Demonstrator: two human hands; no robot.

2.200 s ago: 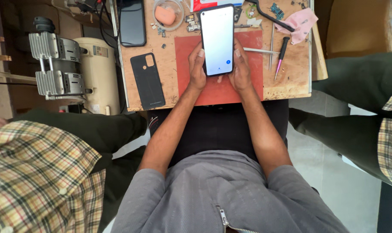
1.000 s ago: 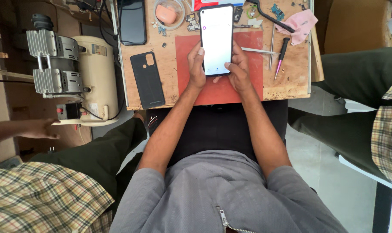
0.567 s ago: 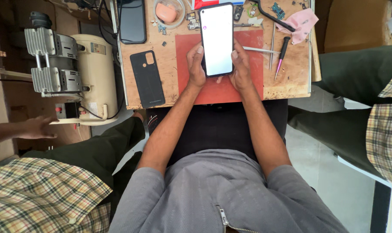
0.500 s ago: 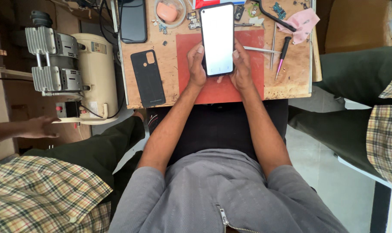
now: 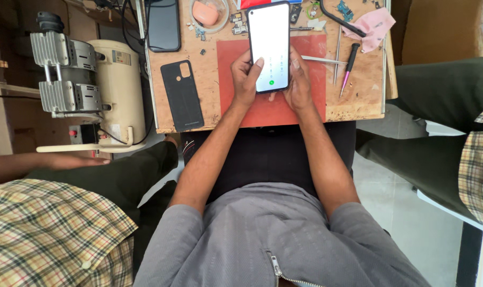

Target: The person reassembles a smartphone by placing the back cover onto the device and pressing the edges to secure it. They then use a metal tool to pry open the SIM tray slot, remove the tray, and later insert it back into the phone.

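A black-framed smartphone with a lit white screen (image 5: 269,45) is held over a red rectangular work mat (image 5: 305,101) on a small wooden desk (image 5: 212,101), clamped between both hands. The left hand (image 5: 245,79) is wrapped around the phone's left edge, its thumb laid on the screen, while the right hand (image 5: 299,85) is closed on the right edge. To the left of the mat, a black plastic phone back cover (image 5: 182,94) is laid flat, and a second dark smartphone (image 5: 163,25) is seen above it near the desk's far edge. A peach-coloured rounded case (image 5: 206,11) is placed inside a clear ring just beside that phone. To the right of the mat, thin metal tweezers (image 5: 319,60), a black-handled screwdriver with a pink shaft (image 5: 349,62) and a crumpled pink cloth (image 5: 376,25) are spread out. A cream-coloured air compressor with grey finned cylinders (image 5: 87,79) is stationed on the floor left of the desk.
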